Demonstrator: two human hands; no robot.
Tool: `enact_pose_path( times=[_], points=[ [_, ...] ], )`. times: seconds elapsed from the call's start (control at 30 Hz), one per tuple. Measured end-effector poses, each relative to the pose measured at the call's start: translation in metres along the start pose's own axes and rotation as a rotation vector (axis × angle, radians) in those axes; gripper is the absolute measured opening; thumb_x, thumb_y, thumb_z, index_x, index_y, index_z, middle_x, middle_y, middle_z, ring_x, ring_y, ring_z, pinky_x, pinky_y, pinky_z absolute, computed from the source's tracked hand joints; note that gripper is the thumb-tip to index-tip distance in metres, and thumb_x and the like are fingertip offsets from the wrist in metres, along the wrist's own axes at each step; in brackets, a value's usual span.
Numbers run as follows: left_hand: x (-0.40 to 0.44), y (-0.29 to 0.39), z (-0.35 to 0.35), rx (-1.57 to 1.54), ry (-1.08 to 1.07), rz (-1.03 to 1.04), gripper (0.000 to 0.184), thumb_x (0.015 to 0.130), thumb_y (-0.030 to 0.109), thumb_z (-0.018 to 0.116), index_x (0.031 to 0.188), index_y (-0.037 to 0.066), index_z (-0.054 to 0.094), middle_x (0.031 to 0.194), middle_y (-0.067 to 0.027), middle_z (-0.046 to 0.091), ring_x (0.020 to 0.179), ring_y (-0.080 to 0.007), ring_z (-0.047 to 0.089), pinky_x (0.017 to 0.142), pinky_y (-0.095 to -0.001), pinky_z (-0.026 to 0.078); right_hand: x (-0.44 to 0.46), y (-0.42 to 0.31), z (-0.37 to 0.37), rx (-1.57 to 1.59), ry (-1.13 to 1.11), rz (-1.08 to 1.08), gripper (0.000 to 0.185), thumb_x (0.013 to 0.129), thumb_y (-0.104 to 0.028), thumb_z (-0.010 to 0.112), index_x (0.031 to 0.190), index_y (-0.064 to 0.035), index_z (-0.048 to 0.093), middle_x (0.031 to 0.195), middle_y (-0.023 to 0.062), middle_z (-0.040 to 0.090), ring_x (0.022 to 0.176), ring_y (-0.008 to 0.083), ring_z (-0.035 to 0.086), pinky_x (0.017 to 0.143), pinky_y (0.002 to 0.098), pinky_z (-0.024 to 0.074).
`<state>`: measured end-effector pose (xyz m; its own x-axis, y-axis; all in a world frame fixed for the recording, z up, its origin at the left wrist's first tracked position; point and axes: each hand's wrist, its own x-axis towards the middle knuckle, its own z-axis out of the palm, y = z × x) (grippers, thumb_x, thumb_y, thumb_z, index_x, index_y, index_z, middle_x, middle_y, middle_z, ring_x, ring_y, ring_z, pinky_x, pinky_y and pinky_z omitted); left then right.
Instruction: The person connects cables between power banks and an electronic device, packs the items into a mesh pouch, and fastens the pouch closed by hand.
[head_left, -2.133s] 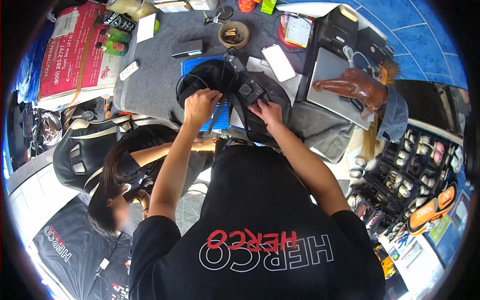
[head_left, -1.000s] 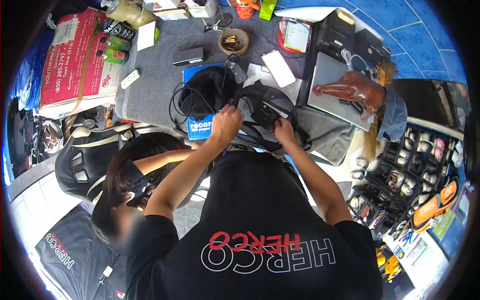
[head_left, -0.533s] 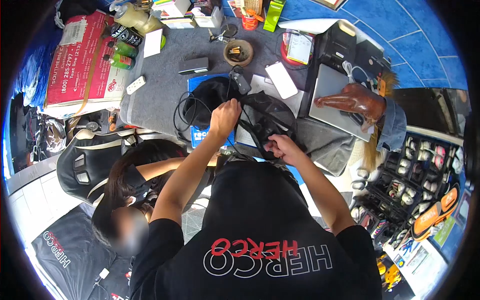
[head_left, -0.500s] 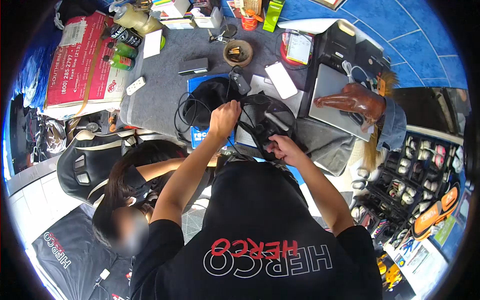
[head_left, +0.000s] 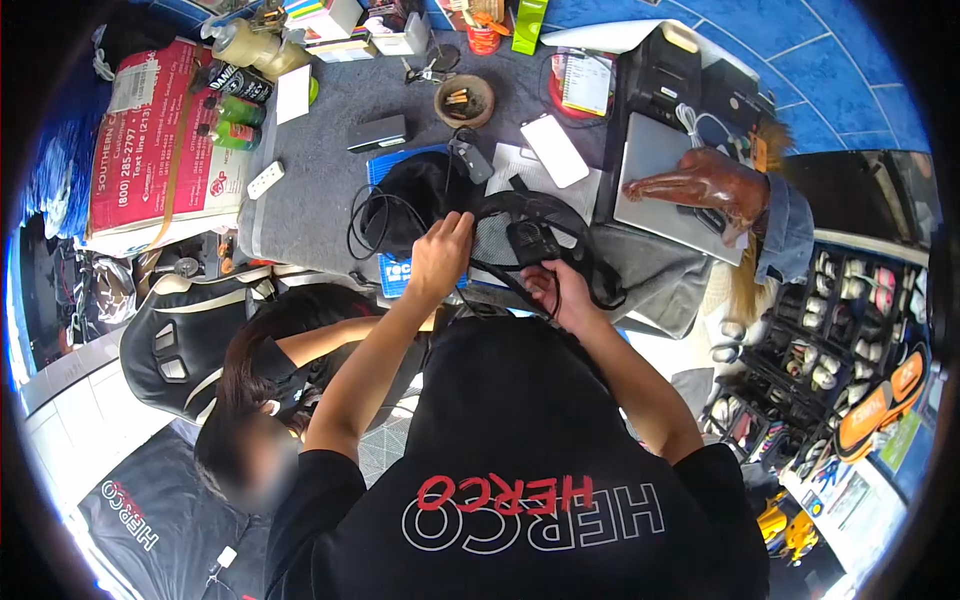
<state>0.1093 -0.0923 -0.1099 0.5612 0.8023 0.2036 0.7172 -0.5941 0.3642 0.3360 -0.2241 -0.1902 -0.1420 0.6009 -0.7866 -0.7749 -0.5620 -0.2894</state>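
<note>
Over the table's near edge I hold a black mesh headgear with straps (head_left: 492, 243), which carries a small black box (head_left: 533, 243). My left hand (head_left: 441, 258) has its fingers closed on the headgear's left edge. Lower right, my right hand (head_left: 560, 290) has curled fingers around a thin black strap, just under the box. Left of the headgear, a black cap-like item (head_left: 412, 195) lies on a blue book (head_left: 392, 275), with a black cable looped beside it. A dark grey device (head_left: 470, 160) rests against its top.
A white phone (head_left: 555, 152) lies on papers beyond my hands. Beyond it stands a wooden bowl (head_left: 464, 101). On the right are a laptop (head_left: 650, 160) and a brown horse figure (head_left: 705, 190). A person (head_left: 265, 350) sits close on my left, one arm reaching toward the table.
The headgear has turned and opened out, so its pale mesh and black box now show. My right hand has moved slightly up and left; my left hand has shifted slightly down and left.
</note>
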Motion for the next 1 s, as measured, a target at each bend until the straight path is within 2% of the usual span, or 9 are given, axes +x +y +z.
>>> enact_pose_path(
  times=[0.07,0.27,0.33,0.43,0.53,0.57,0.8,0.87,1.0],
  points=[
    [-0.008,-0.002,-0.001,-0.027,-0.083,-0.078,0.024,0.092,0.007,0.062,0.115,0.009,0.056,0.096,-0.0095,0.059,0.075,-0.032,0.07,0.057,-0.0425,0.058,-0.009,-0.006,0.015,0.067,0.004,-0.011,0.027,0.099,-0.021,0.05,0.111,0.0001,0.063,0.104,0.0121,0.072,0.091,0.0201,0.067,0.074,0.0331,0.0511],
    [-0.027,0.001,0.007,-0.257,-0.201,-0.084,0.028,0.097,0.005,0.055,0.124,0.009,0.053,0.109,-0.0176,0.059,0.075,-0.0438,0.068,0.061,-0.0504,0.059,0.001,-0.025,0.048,0.015,-0.026,0.02,0.03,0.101,-0.024,0.048,0.118,-0.0034,0.06,0.106,0.0089,0.072,0.096,0.0197,0.067,0.078,0.0352,0.0512],
    [-0.034,0.0,0.015,-0.283,-0.174,-0.102,0.03,0.096,0.004,0.055,0.125,0.009,0.053,0.109,-0.0168,0.059,0.076,-0.0435,0.068,0.061,-0.0499,0.059,0.005,-0.031,0.053,0.023,0.03,0.02,0.026,0.1,-0.025,0.049,0.112,-0.0047,0.06,0.103,0.0091,0.071,0.085,0.0183,0.066,0.065,0.0309,0.0492],
    [-0.04,-0.012,0.021,-0.248,-0.077,-0.2,0.03,0.095,0.003,0.056,0.125,0.009,0.054,0.11,-0.0167,0.059,0.076,-0.0433,0.068,0.061,-0.0503,0.058,0.012,-0.038,0.019,-0.355,0.154,-0.274,0.021,0.1,-0.027,0.052,0.094,-0.0068,0.056,0.083,0.0054,0.064,0.053,0.0099,0.048,0.042,0.0246,0.0307],
    [-0.035,-0.009,0.011,-0.104,-0.159,-0.332,0.033,0.094,0.002,0.056,0.125,0.009,0.055,0.111,-0.0144,0.06,0.083,-0.0391,0.068,0.065,-0.0487,0.058,0.003,-0.059,-0.006,-0.615,0.238,-0.186,0.022,0.1,-0.025,0.054,0.09,-0.0064,0.057,0.074,0.0013,0.058,0.051,0.007,0.045,0.042,0.0244,0.0309],
    [-0.034,-0.01,0.012,-0.039,-0.008,-0.169,0.037,0.09,0.001,0.059,0.127,0.01,0.056,0.111,-0.0118,0.061,0.09,-0.0338,0.065,0.071,-0.0455,0.058,0.004,-0.06,-0.008,-0.619,0.239,-0.186,0.022,0.1,-0.025,0.054,0.09,-0.0064,0.057,0.074,0.0013,0.058,0.051,0.007,0.045,0.042,0.0244,0.0309],
    [-0.015,-0.003,0.016,-0.171,-0.026,-0.026,0.033,0.081,-0.001,0.065,0.113,0.008,0.067,0.105,-0.0064,0.064,0.094,-0.0277,0.063,0.081,-0.0405,0.055,0.036,-0.044,-0.004,-1.24,-0.026,-0.419,0.024,0.105,-0.025,0.054,0.105,-0.0044,0.066,0.079,0.0002,0.063,0.059,0.0063,0.052,0.053,0.0239,0.0431],
    [-0.01,0.0,0.013,-0.236,0.011,-0.059,0.031,0.079,-0.001,0.067,0.109,0.008,0.07,0.102,-0.0048,0.065,0.094,-0.0263,0.063,0.082,-0.0394,0.054,0.061,-0.031,-0.003,-1.109,-0.204,-0.466,0.026,0.105,-0.026,0.057,0.114,-0.0036,0.068,0.09,0.0023,0.069,0.069,0.0096,0.063,0.063,0.025,0.0506],
    [-0.011,0.001,0.006,-0.195,0.03,0.069,0.032,0.078,0.001,0.069,0.109,0.008,0.07,0.102,-0.0058,0.066,0.093,-0.0266,0.064,0.082,-0.0393,0.054,0.078,-0.017,0.01,-0.971,-0.178,-0.455,0.025,0.105,-0.023,0.058,0.118,-0.0035,0.068,0.098,0.0023,0.071,0.083,0.011,0.07,0.07,0.0253,0.0538]
  ],
)
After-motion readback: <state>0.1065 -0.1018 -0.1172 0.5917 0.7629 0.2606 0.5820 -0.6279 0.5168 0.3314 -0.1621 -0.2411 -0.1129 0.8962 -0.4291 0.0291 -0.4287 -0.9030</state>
